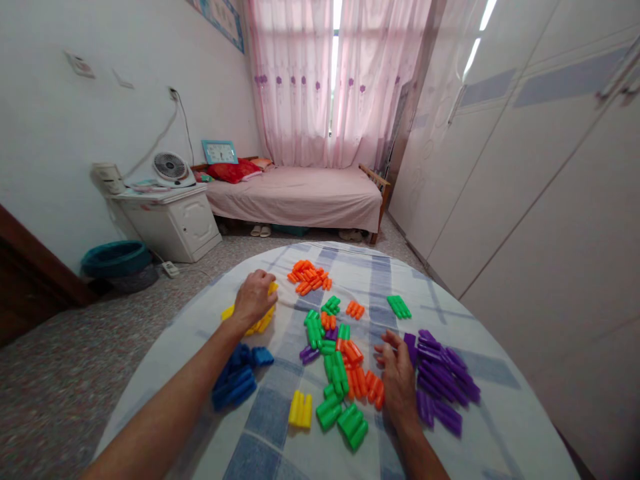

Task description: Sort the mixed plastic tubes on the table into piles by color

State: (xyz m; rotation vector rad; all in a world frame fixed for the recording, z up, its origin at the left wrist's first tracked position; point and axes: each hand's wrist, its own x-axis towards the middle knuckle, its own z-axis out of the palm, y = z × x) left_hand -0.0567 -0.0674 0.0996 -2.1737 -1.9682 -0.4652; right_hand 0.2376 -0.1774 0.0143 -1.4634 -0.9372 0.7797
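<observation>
My left hand (pixel 255 297) reaches over a pile of yellow ribbed plastic blocks (pixel 261 325). Its fingers are curled, and a yellow block (pixel 273 288) shows between the fingertips. My right hand (pixel 397 370) hovers between orange blocks (pixel 375 389) and a heap of purple blocks (pixel 443 370). Those fingers are loosely bent and apart, with nothing visible in them. Green blocks (pixel 337 373) lie mixed with orange and purple ones mid-table. Blue blocks (pixel 234 387) are piled below my left hand, partly behind the forearm. One yellow piece (pixel 301 409) lies apart near the front.
The blocks lie on a round table with a checked cloth (pixel 270 433). Farther back are an orange pile (pixel 309 277) and a separate green piece (pixel 399 307). Beyond the table stand a bed (pixel 300 193), a white cabinet (pixel 193 223) with a fan (pixel 171 167), and a bin (pixel 116 259).
</observation>
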